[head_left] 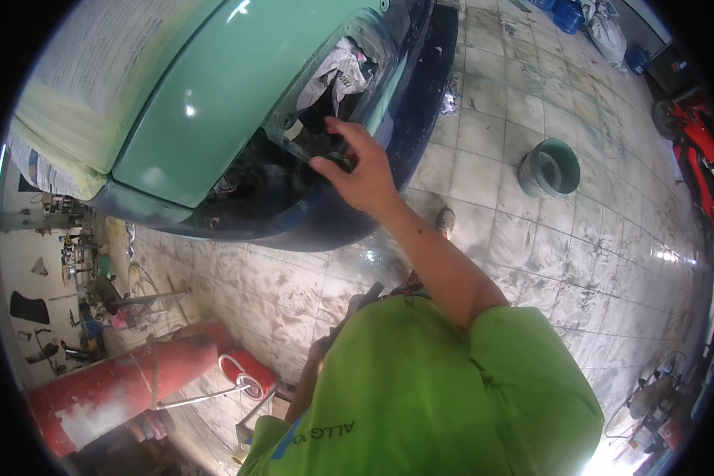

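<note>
Right hand (365, 173) curves at the rim (281, 135) of the opening in the green car (214, 95), thumb and forefinger parted; whether it grips the rim, I cannot tell. Left hand (322, 347) is low beside the shirt (420, 389), mostly hidden, so its state cannot be told either. Crumpled paper (343, 75) sits in the opening, just beyond the fingers. Judging by looks, the rim is stiff and fixed to a heavy body, perhaps sharp along its lip and slippery if dusty; a light pinch on its flat lower part seems safest, clear of the painted panel, which may scratch easily
</note>
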### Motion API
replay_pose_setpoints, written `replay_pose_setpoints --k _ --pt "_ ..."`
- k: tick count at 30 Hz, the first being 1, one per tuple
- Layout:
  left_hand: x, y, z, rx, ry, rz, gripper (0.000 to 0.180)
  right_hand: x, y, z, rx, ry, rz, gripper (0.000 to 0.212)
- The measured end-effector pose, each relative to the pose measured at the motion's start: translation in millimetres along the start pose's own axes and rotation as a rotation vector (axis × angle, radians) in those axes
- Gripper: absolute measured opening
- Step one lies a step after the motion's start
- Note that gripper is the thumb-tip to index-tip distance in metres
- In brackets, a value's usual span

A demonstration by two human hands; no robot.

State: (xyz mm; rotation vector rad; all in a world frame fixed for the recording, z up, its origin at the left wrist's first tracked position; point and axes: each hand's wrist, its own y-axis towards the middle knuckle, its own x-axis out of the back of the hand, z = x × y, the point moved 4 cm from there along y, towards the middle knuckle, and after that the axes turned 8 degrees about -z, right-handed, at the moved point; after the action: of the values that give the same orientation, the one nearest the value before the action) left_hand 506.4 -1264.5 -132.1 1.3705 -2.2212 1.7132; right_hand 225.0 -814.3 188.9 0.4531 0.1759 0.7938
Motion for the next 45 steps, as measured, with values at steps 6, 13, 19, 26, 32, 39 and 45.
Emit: replay_pose_setpoints --k 6,13,19,26,32,39,45 --pt "-3.2 10.3 3.3 0.044 -0.097 -0.017 0.042 -9.2 2.1 16.1 -0.013 -0.05 0.057 0.034" --pt "-10.6 14.1 12.0 -0.032 -0.097 0.031 0.048 -7.9 4.7 14.1 0.045 -0.016 0.062 0.033" --pt "-10.4 10.8 15.4 -0.062 0.024 0.027 0.053 20.4 21.5 -0.1 -0.009 -0.202 -0.012 0.028" --pt "-12.4 3.8 20.6 -0.036 0.028 -0.014 0.052 33.2 16.7 -75.0 -0.345 -0.221 -0.173 0.031" --pt "-19.4 6.4 37.0 -0.034 -0.036 -0.015 0.051 -3.9 -8.4 -97.5 -0.337 -0.294 -0.288 0.032" --pt "-27.4 4.7 42.8 -0.015 -0.151 -0.023 0.05 21.7 101.8 -100.0 -0.526 -0.204 -0.362 0.031" --pt "-22.6 1.5 19.0 -0.056 0.03 -0.043 0.048 13.2 104.7 -112.6 -0.367 -0.276 -0.395 0.028"
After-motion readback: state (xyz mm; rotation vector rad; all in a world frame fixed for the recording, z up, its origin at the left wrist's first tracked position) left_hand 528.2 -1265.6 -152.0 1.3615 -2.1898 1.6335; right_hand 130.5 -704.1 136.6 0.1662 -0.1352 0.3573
